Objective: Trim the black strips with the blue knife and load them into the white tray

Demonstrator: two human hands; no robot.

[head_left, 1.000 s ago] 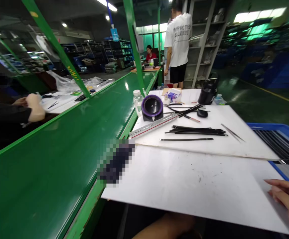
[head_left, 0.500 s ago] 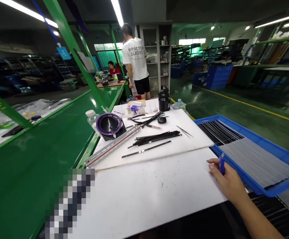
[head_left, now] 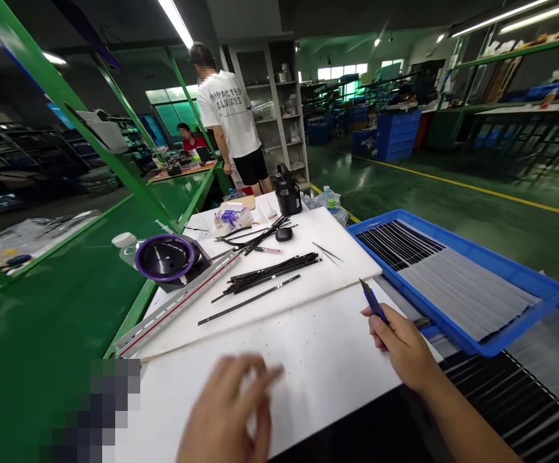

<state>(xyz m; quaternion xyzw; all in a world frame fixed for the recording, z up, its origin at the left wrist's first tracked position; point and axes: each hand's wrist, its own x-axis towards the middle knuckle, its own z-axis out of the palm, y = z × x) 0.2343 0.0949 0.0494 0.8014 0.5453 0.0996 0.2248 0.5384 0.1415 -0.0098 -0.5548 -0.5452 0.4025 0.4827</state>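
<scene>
My right hand (head_left: 405,347) grips a blue utility knife (head_left: 373,303) at the right side of the white table, its tip pointing up and away from me. Low in the middle, my left hand (head_left: 226,411) hovers over the bare tabletop, somewhat blurred, fingers apart and nothing in them. Ahead of both hands lies a white foam board (head_left: 342,276). On it are a bundle of thin black strips (head_left: 272,273) and, nearer to me, one single strip (head_left: 250,301). Tweezers (head_left: 326,252) rest toward the board's right side.
A metal ruler bar (head_left: 178,305) and a purple-rimmed black container (head_left: 164,258) line the left side. At the back stand a black flask (head_left: 287,193) and a plastic bag (head_left: 234,218). A blue tray (head_left: 505,257) of strips sits right. A person (head_left: 231,116) stands beyond.
My left hand has come into view from below. The right hand has turned the knife so that it shows lengthwise. The whole view has shifted to the right.
</scene>
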